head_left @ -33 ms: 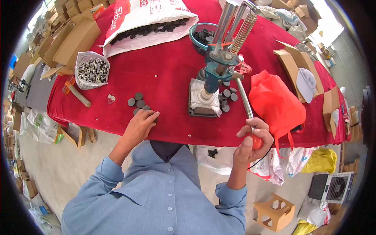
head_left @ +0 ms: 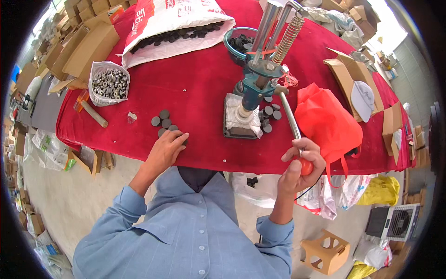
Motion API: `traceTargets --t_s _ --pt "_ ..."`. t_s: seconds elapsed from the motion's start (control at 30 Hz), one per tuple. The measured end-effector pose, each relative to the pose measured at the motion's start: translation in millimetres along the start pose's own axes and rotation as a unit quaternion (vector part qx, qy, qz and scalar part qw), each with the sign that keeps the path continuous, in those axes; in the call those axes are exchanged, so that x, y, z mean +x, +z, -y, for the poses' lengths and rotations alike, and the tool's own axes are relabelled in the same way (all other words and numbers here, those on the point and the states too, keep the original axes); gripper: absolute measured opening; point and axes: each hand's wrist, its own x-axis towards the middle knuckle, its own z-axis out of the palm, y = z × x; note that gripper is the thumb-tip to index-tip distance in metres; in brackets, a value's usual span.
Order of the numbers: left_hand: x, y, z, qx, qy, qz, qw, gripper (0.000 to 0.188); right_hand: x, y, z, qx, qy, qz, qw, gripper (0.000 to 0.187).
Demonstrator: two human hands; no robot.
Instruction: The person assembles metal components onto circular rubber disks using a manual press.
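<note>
My right hand (head_left: 303, 162) is wrapped round the red ball knob (head_left: 306, 166) at the end of a metal lever (head_left: 290, 115). The lever runs up to a green hand press (head_left: 258, 83) with a coil spring. White wrapping (head_left: 242, 118) covers the press base around its pale ram end. My left hand (head_left: 166, 148) lies palm down near the table's front edge, fingers bent over several black discs (head_left: 166, 123). A dark disc edge (head_left: 184, 142) shows at its fingertips; the fingers partly hide their hold. More black discs (head_left: 268, 110) lie right of the press base.
On the red cloth (head_left: 200, 102) stand a bag of metal parts (head_left: 110, 83), a hammer (head_left: 94, 114), a white sack of black discs (head_left: 176, 32) and a teal basin (head_left: 237, 56). A red bag (head_left: 325, 121) lies beside the lever. Cardboard boxes (head_left: 355, 79) stand at right.
My right hand and the red knob have shifted very slightly to the right. My left hand and the discs look the same.
</note>
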Motion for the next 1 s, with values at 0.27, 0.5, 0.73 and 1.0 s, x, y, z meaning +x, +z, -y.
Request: traceTargets --t_s 0.27,0.5,0.73,1.0 --pt "82.0 25.1 -40.2 -0.189 -0.059 -0.083 0.977 0.071 98.9 26.7 29.3 -0.043 0.077 0.022 0.996 0.017" --pt "156.5 68.5 -76.6 -0.199 -0.009 -0.109 0.974 0.083 153.7 42.8 30.1 -0.055 0.146 0.041 0.987 0.013" --pt "157.5 63.3 -69.4 -0.231 -0.087 -0.057 0.967 0.083 127.4 41.8 24.5 -0.069 0.101 0.002 0.992 0.012" --pt "60.2 -6.8 -1.6 0.083 -0.156 -0.161 0.971 0.044 -31.6 -13.3 -8.2 -0.029 -0.017 0.030 0.999 0.025"
